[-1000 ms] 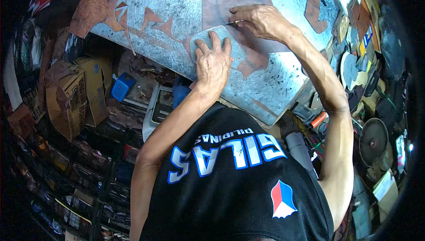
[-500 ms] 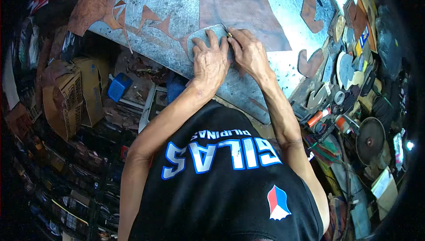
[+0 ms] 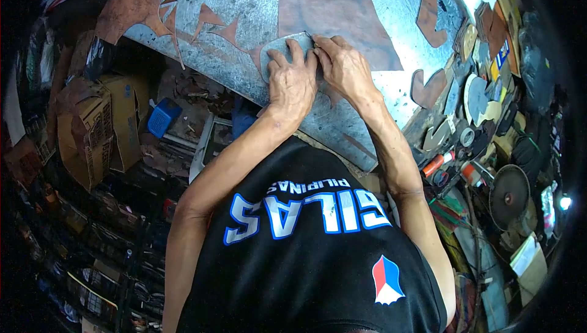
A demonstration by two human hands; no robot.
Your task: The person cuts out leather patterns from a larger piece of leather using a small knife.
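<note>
Lettering (image 3: pixel 330 211) "GILAS PILIPINAS" is borne by the jersey (image 3: pixel 293 278), lower centre, while, upper centre, a grey plate (image 3: pixel 278 45) is pressed under the spread left hand (image 3: pixel 293 82), a blade (image 3: pixel 309 36) pinched by the right hand (image 3: pixel 350 70).

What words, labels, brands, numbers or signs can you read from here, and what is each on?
"GILAS": on the black shirt, upside down in this view.
"PILIPINAS": same shirt, smaller letters, also upside down.
Shirt emblem: no readable text.
Cardboard box: printing too blurred.
Blue-and-yellow label: too small.
</note>
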